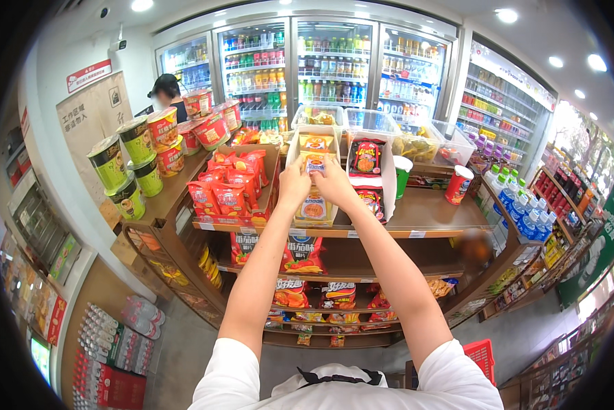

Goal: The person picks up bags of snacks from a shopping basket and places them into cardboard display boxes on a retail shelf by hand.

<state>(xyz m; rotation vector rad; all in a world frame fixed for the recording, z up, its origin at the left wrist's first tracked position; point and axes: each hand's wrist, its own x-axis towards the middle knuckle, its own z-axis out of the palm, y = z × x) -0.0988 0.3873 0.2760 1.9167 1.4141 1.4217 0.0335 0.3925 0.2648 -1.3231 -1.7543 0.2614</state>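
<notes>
My left hand (294,184) and my right hand (333,184) meet over a narrow pale carton (294,146) on the top shelf. Between them, their fingers grip an orange-and-yellow snack packet (314,165), thumbs close together on its face. More packets of the same kind (314,209) lie in the carton, nearer to me and behind. Left of it stands a carton of red snack bags (231,197). Just right is a white carton with black-and-red noodle packets (368,156). My fingertips are partly hidden behind the packet.
Stacked instant noodle cups (141,154) stand at the left. A green canister (402,174) and a red canister (460,183) are on the right of the shelf (423,212). Clear plastic bins (369,121) line the back. Beyond are drink fridges (334,68) and a person (167,92).
</notes>
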